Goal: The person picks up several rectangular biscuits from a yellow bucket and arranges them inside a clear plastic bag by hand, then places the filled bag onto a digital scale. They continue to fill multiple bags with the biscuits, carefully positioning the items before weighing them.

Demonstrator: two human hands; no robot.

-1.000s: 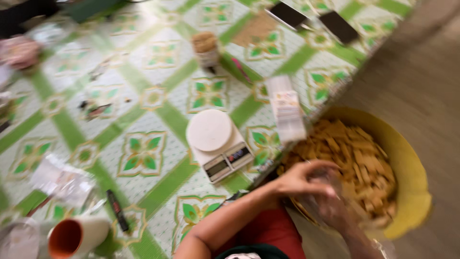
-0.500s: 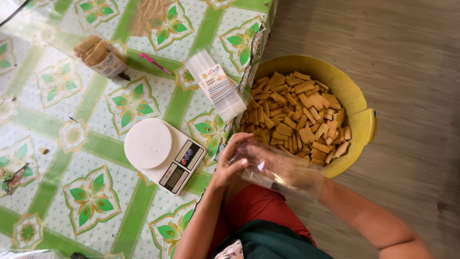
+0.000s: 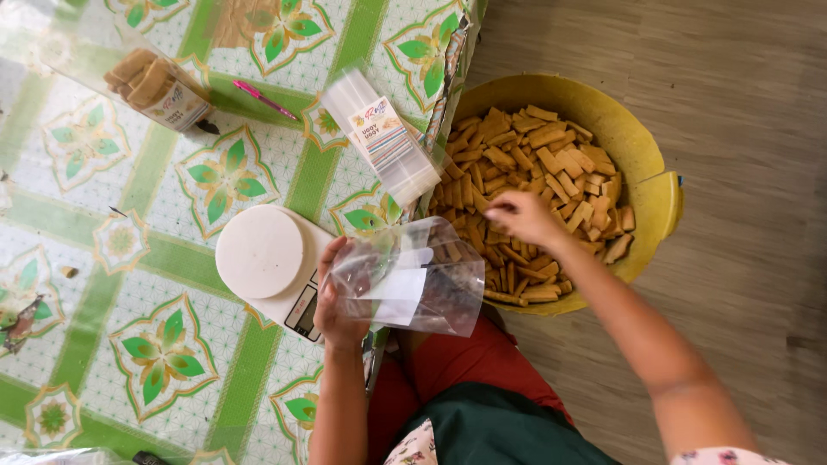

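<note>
Compared with half a second ago, we see that the right hand [image 3: 524, 217] has left the clear plastic bag [image 3: 412, 274] and now reaches into the yellow basin [image 3: 642, 164], while the bag has opened wider. The bag is in front of the person's body, just beside the edge of the tabletop [image 3: 129, 284], and it looks empty; the left hand [image 3: 338, 297] is closed around its left side and holds it with the mouth toward the basin. The right hand lies on the heap of brown biscuit sticks [image 3: 534, 181], with the fingers bent down among them; we cannot tell whether they already hold any. We judge that this is the filling step at its very beginning, and the next move calls for a handful carried over to the bag's mouth without crushing the sticks. Near the left hand stands a small white kitchen scale [image 3: 263, 258]. Farther on the tabletop lie a stack of unused labelled bags [image 3: 383, 138], a pink pen [image 3: 263, 99] and one filled bag of sticks [image 3: 151, 82]. The tabletop has a green flower-pattern cloth, and the basin stands on a wooden floor [image 3: 741, 77].
</note>
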